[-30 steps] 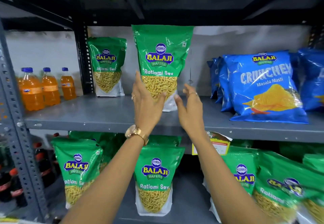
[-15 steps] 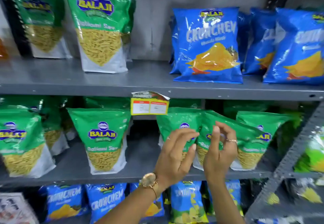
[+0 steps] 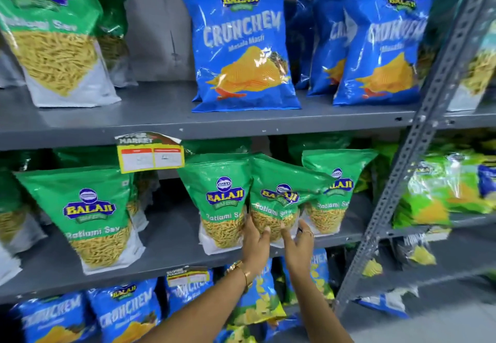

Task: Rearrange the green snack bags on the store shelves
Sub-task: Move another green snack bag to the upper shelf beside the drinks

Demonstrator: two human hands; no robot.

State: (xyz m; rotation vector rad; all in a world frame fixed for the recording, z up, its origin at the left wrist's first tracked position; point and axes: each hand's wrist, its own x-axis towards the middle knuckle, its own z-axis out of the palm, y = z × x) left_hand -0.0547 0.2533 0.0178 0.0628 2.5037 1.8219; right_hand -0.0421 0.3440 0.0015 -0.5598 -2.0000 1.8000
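Note:
Several green Balaji Ratlami Sev bags stand on the middle shelf point(image 3: 171, 235). One green snack bag point(image 3: 276, 197) leans tilted between an upright green bag point(image 3: 222, 203) on its left and another green bag point(image 3: 336, 189) on its right. My left hand point(image 3: 255, 243) grips the tilted bag's lower left corner, thumb on the front. On its lower right corner sits my right hand point(image 3: 298, 243), thumb also on the front. A further green bag point(image 3: 91, 216) stands alone to the left, and a large one point(image 3: 53, 47) is on the upper shelf.
Blue Crunchex bags point(image 3: 241, 47) fill the upper shelf's right side, and more sit on the lowest shelf point(image 3: 126, 313). A yellow price tag point(image 3: 150, 154) hangs from the upper shelf edge. A grey perforated upright point(image 3: 418, 141) bounds the bay on the right; mixed green packs point(image 3: 442, 195) lie beyond.
My hands left the bag on the upper shelf, dropped to the middle shelf and closed on the tilted green bag. The view swung down and right.

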